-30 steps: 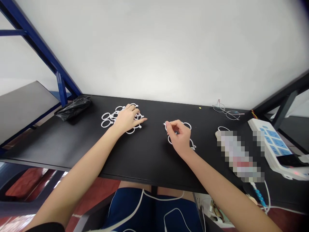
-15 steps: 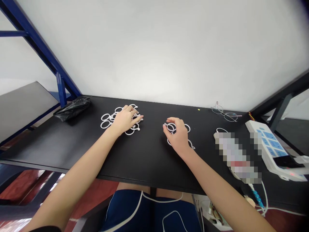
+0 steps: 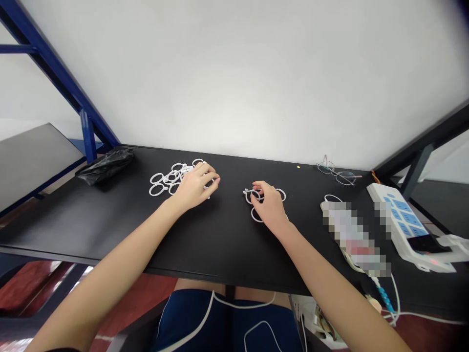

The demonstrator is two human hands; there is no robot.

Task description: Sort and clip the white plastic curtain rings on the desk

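Observation:
White plastic rings with small knobs or eyelets, like curtain rings, lie in two groups on the black table. Over the right edge of the larger group of rings (image 3: 157, 189), my left hand (image 3: 194, 185) has its thumb and fingertips closed together on a ring, partly hidden behind the fingers. My right hand (image 3: 270, 204) rests over the smaller group, thumb and forefinger apart around a white ring (image 3: 252, 203) that sticks out to the left. Another ring (image 3: 256, 218) shows below the right hand, and one more ring (image 3: 283, 193) peeks out behind it.
A crumpled black plastic bag (image 3: 106, 166) sits at the table's left. Toward the right lie eyeglasses (image 3: 344, 178), a blurred phone-like object (image 3: 353, 239) with a cable, and a white power strip (image 3: 399, 215). A white wall (image 3: 234, 83) rises behind the black table (image 3: 220, 244).
My left hand has drawn its fingers together and shifted slightly right across the pile. The ring at my right hand now sits farther left relative to the fingers. The whole view has shifted a little.

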